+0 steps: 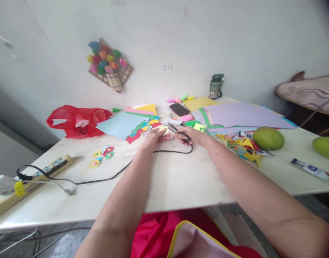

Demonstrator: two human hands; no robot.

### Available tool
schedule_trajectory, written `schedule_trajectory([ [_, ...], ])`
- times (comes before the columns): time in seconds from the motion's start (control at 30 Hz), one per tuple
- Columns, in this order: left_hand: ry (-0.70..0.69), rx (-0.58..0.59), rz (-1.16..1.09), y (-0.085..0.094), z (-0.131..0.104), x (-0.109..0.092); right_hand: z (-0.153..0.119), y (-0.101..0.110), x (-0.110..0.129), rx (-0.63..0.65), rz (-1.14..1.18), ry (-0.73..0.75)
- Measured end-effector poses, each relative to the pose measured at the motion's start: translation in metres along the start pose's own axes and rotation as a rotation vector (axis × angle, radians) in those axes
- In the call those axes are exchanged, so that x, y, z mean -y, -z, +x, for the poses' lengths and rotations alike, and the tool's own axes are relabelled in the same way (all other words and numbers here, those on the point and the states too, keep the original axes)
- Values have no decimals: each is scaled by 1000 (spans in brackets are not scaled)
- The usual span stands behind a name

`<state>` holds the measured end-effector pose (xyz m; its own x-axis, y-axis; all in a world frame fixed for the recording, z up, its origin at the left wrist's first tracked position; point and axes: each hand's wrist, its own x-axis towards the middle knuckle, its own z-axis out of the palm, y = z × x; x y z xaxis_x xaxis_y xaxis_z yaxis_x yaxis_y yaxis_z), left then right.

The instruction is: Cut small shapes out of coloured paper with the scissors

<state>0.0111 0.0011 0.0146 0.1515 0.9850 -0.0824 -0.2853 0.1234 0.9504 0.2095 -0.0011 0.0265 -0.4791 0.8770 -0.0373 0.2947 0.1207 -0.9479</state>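
My left hand (155, 139) pinches a small pale yellow piece of paper (163, 129) above the middle of the table. Beside it, my right hand (192, 136) is closed round the black handles of a pair of scissors (184, 136). The blades point left, toward the paper; whether they touch it I cannot tell. Left of my hands lies a pile of coloured paper cut-outs (140, 130). Several finished paper flowers (103, 156) rest farther left on the tabletop. A black cord (110, 178) passes below both hands.
A power strip (54, 166) sits at the left edge, near a red plastic bag (81, 120). Coloured sheets (234, 114), a phone (179, 109) and a bottle (216, 86) stand or lie behind. To the right are paper scraps (242, 147), a green mango (268, 138) and a glue tube (312, 169).
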Motion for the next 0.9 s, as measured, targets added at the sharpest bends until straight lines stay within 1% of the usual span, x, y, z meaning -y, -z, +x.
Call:
schedule_trajectory([
  [0.3, -17, 33, 8, 2, 3, 4, -4, -3, 7, -1, 4, -1],
  [0.7, -7, 27, 33, 4, 3, 3, -7, -5, 12, -44, -5, -48],
  [0.9, 8, 10, 31, 5, 3, 1, -2, -3, 4, -38, -19, -43],
])
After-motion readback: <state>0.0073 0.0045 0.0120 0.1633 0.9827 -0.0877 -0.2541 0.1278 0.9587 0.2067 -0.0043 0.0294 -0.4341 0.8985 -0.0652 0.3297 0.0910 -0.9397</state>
